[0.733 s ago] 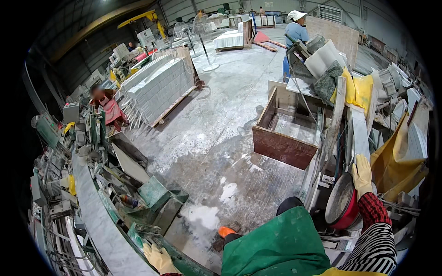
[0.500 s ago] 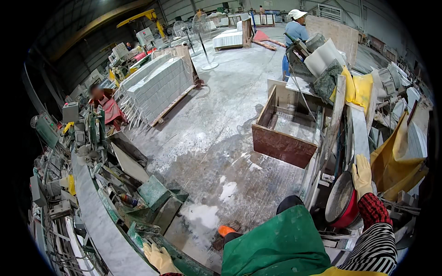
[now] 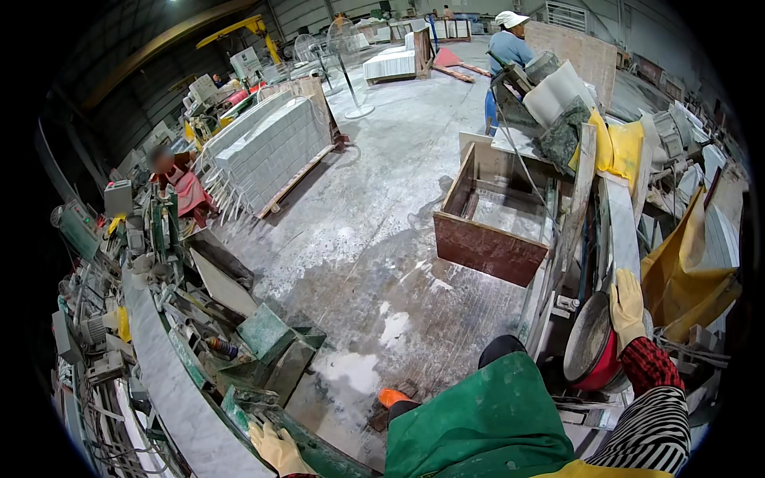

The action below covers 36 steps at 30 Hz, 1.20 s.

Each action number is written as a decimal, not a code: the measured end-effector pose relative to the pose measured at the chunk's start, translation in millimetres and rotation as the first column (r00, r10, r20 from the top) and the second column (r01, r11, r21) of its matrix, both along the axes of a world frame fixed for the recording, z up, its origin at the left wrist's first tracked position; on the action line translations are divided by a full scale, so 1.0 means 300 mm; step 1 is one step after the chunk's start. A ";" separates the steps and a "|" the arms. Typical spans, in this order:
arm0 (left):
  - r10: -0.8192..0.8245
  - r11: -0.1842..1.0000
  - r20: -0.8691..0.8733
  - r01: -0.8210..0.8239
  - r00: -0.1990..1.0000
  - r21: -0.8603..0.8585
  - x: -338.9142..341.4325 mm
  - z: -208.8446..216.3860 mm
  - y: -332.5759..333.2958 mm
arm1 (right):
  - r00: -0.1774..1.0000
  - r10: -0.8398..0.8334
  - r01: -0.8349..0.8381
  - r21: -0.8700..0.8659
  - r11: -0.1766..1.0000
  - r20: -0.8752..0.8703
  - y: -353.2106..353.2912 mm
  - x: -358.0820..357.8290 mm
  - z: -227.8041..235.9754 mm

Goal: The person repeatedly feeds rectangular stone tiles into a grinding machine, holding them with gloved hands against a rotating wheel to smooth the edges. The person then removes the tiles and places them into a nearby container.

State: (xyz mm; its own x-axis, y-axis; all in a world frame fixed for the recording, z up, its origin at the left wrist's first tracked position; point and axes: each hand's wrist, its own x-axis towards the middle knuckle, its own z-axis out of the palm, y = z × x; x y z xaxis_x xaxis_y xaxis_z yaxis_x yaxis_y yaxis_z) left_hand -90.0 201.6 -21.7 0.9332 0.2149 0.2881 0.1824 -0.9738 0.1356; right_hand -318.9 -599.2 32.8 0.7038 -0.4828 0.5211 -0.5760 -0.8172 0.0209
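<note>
My left hand (image 3: 279, 448), in a cream rubber glove, rests with fingers stretched out on the green metal edge (image 3: 327, 448) of a machine at the lower left. Beside that edge runs a long grey-white stone slab (image 3: 163, 358). At the right, my right hand (image 3: 628, 307), gloved alike, lies flat with its fingers extended on the end of a pale stone strip (image 3: 620, 223). Just left of it and below sits a round red tub (image 3: 608, 368) with a grey inside, tilted toward me. Neither hand grips anything that I can see.
A brown open-topped wooden box (image 3: 490, 251) stands on the wet floor ahead. Stacked pale slabs (image 3: 275, 147) and standing fans (image 3: 348, 72) are farther off. One person (image 3: 510, 52) works at the far right, another (image 3: 187, 187) at the left. A yellow sheet (image 3: 685, 263) hangs right.
The whole view has shifted very slightly. Both hands keep their places on the green edge and the stone strip.
</note>
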 end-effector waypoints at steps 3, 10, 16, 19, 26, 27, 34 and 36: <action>0.015 0.999 -0.021 -0.016 1.000 -0.037 -0.002 0.034 -0.032 | 1.000 0.010 -0.010 -0.010 1.000 0.012 0.010 -0.006 -0.001; 0.046 0.999 -0.066 -0.045 0.997 0.009 0.002 0.024 -0.017 | 0.999 0.024 -0.023 -0.040 0.999 0.036 0.033 -0.010 -0.004; 0.069 0.994 -0.086 -0.076 0.994 -0.073 0.009 0.059 -0.049 | 0.998 0.014 -0.013 -0.011 1.000 0.064 0.077 -0.020 0.024; 0.067 0.994 -0.103 -0.075 0.992 -0.076 0.006 0.099 -0.094 | 0.997 0.013 -0.012 -0.006 1.000 0.076 0.089 -0.037 0.027; -0.065 0.974 -0.119 0.089 0.991 0.206 -0.039 0.170 -0.084 | 0.990 0.062 -0.060 -0.021 0.998 0.124 0.116 -0.003 0.040; -0.085 0.990 -0.019 0.083 0.996 -0.114 -0.035 0.136 -0.054 | 0.989 0.067 -0.065 -0.019 0.998 0.131 0.121 0.005 0.039; -0.120 0.978 -0.086 0.132 0.989 0.160 -0.027 0.176 -0.090 | 0.995 0.017 -0.015 -0.023 1.000 0.100 0.159 -0.020 0.059; -0.128 0.985 -0.081 0.136 0.988 0.107 -0.030 0.191 -0.112 | 0.994 0.019 -0.017 -0.020 1.000 0.109 0.166 -0.028 0.060</action>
State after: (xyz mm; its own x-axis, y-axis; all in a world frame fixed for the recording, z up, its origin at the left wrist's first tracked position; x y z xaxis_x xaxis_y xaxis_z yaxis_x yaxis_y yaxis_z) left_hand -99.0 168.0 35.6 0.9708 0.0583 0.2327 0.0564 -0.9983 0.0150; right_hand -327.2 -549.3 50.8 0.6504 -0.4599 0.6045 -0.5610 -0.8274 -0.0259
